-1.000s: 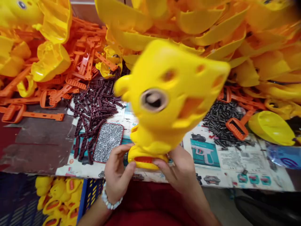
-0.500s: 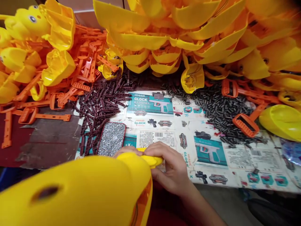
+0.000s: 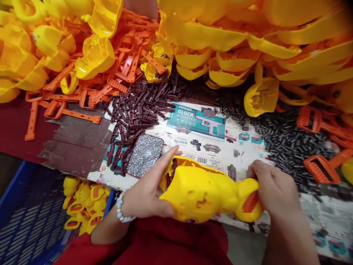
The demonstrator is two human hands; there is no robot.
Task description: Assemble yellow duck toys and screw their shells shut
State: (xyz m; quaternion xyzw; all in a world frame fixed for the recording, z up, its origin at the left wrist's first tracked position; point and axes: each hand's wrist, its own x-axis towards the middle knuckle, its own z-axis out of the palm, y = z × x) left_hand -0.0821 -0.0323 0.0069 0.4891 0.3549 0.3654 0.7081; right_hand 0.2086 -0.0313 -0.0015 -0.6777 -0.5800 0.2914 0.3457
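A yellow duck-shaped toy body [image 3: 205, 193] lies on its side at the table's near edge. My left hand [image 3: 149, 187], with a bead bracelet at the wrist, cups its wide open end, fingers stretched along the shell. My right hand [image 3: 273, 189] is closed round the narrow end, beside an orange insert [image 3: 249, 201].
A red-rimmed tray of small silver screws [image 3: 145, 154] sits by my left hand. Behind it lie dark maroon pins [image 3: 138, 112], black pins [image 3: 286, 141], orange handles [image 3: 82, 97] and heaps of yellow shells [image 3: 242, 48]. Finished yellow toys fill a blue crate [image 3: 24, 217] at lower left.
The yellow toy body was upright in both hands, swung low to the left, and now lies on its side between my hands. The view shifted left.
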